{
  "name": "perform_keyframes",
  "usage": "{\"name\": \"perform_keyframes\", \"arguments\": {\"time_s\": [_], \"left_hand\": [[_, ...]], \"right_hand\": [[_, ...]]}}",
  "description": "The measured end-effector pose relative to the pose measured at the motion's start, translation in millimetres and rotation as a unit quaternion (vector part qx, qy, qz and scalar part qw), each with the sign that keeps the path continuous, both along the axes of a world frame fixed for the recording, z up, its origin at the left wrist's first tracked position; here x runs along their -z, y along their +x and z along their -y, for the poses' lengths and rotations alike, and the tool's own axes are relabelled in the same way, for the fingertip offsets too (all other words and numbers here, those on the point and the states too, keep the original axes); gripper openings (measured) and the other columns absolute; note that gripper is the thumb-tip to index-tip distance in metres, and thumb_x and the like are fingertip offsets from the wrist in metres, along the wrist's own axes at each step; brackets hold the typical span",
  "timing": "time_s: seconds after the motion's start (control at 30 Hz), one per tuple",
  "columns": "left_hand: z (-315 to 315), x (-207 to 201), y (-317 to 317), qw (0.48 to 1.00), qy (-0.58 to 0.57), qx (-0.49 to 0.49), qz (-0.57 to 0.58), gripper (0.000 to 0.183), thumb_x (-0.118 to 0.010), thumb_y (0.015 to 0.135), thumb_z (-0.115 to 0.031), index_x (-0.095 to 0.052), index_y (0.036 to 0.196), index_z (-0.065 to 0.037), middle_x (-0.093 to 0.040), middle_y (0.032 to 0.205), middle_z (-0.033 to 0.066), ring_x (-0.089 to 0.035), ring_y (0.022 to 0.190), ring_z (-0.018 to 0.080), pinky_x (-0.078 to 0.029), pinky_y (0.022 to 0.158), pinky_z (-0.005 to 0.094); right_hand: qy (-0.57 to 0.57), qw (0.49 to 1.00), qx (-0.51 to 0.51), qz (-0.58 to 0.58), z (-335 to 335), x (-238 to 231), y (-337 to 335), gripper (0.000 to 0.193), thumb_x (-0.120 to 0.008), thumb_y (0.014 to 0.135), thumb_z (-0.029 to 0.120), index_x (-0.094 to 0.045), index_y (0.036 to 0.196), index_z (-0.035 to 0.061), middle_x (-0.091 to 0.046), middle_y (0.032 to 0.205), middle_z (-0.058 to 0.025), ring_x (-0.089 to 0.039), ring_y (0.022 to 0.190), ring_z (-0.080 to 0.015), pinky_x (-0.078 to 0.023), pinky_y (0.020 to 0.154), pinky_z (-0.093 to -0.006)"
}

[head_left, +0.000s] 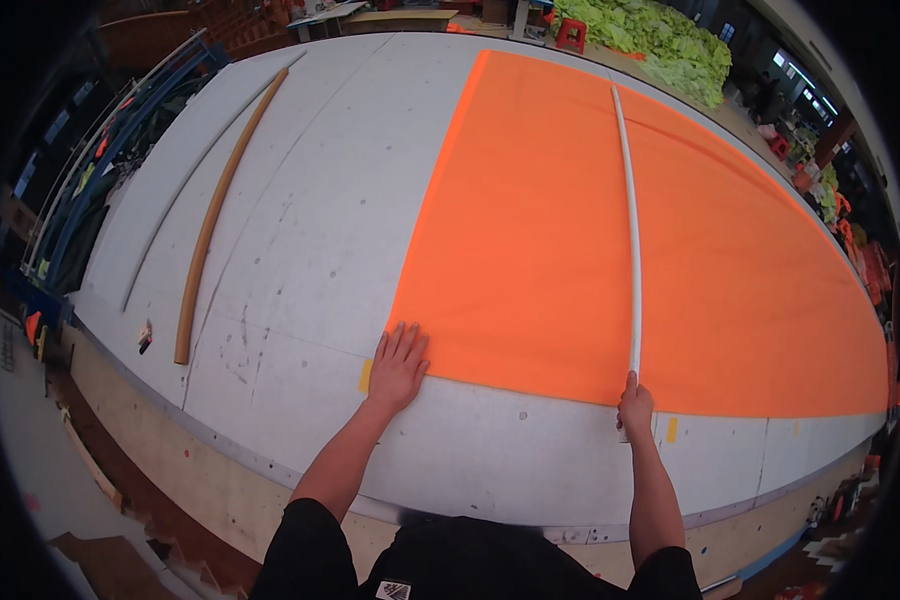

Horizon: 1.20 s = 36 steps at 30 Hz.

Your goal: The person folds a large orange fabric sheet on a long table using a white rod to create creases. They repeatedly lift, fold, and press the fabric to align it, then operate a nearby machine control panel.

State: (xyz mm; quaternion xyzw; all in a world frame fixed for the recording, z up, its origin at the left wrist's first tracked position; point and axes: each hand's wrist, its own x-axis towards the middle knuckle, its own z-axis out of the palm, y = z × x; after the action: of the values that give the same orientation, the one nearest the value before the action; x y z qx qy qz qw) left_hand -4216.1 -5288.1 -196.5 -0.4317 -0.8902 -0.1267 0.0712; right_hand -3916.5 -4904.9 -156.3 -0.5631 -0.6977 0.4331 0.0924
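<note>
Where an orange fabric sheet [530, 230] lies spread over the right part of the grey-white table [310, 220], it reaches away from both hands and on past the right one. Laid lengthwise across it is a slim white rod [633, 230], its near end clamped in the right hand [636, 405] at the sheet's near edge. Well apart from that, the left hand [400, 368] rests flat, fingers extended, on the sheet's near left corner, beside a yellow patch [365, 376]. Farther left lies a long brown tube [220, 210].
</note>
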Motion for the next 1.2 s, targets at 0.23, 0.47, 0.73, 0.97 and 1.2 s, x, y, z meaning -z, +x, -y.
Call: {"name": "perform_keyframes", "arguments": {"time_s": [0.23, 0.47, 0.73, 0.97, 1.2], "left_hand": [[0, 12, -9, 0.997, -0.040, -0.020, 0.068, 0.059, -0.042, 0.109, -0.040, -0.036, 0.162, -0.015, -0.028, 0.170, 0.0072, -0.017, 0.159, 0.0280, -0.010, 0.129, 0.0542], [3, 15, -10, 0.997, -0.042, -0.021, 0.065, 0.059, -0.043, 0.108, -0.041, -0.036, 0.162, -0.016, -0.027, 0.170, 0.0055, -0.018, 0.159, 0.0262, -0.009, 0.129, 0.0545], [8, 13, -7, 0.998, -0.046, -0.024, 0.048, 0.060, -0.042, 0.108, -0.041, -0.035, 0.162, -0.016, -0.027, 0.171, 0.0060, -0.020, 0.159, 0.0268, -0.011, 0.128, 0.0549], [11, 7, 1, 0.998, -0.029, -0.014, 0.053, 0.060, -0.041, 0.107, -0.038, -0.036, 0.161, -0.012, -0.028, 0.170, 0.0105, -0.021, 0.158, 0.0310, -0.012, 0.128, 0.0560], [12, 9, 4, 0.999, -0.001, -0.019, 0.039, 0.060, -0.046, 0.104, -0.038, -0.042, 0.158, -0.013, -0.031, 0.169, 0.0107, -0.022, 0.158, 0.0302, -0.012, 0.127, 0.0566]], "right_hand": [[0.040, 0.990, -0.114, 0.068, -24, 25, -54, 0.073, -0.037, 0.110, 0.052, -0.052, 0.066, -0.0040, -0.052, 0.051, -0.0137, -0.056, 0.037, -0.0292, -0.047, 0.038, -0.0423], [0.017, 0.993, -0.099, 0.068, -15, 15, -70, 0.075, -0.038, 0.110, 0.053, -0.051, 0.062, -0.0034, -0.054, 0.051, -0.0141, -0.058, 0.041, -0.0269, -0.048, 0.040, -0.0430], [-0.019, 0.992, -0.114, 0.060, 9, -8, -91, 0.075, -0.039, 0.109, 0.056, -0.051, 0.066, -0.0039, -0.055, 0.053, -0.0143, -0.058, 0.041, -0.0260, -0.050, 0.040, -0.0423], [-0.004, 0.988, -0.109, 0.106, 27, -30, -114, 0.076, -0.039, 0.109, 0.053, -0.061, 0.075, -0.0104, -0.062, 0.058, -0.0189, -0.065, 0.045, -0.0303, -0.057, 0.048, -0.0445], [0.012, 0.984, -0.140, 0.105, 35, -55, -141, 0.071, -0.041, 0.109, 0.051, -0.067, 0.088, -0.0124, -0.067, 0.069, -0.0202, -0.067, 0.049, -0.0292, -0.057, 0.051, -0.0435]]}}
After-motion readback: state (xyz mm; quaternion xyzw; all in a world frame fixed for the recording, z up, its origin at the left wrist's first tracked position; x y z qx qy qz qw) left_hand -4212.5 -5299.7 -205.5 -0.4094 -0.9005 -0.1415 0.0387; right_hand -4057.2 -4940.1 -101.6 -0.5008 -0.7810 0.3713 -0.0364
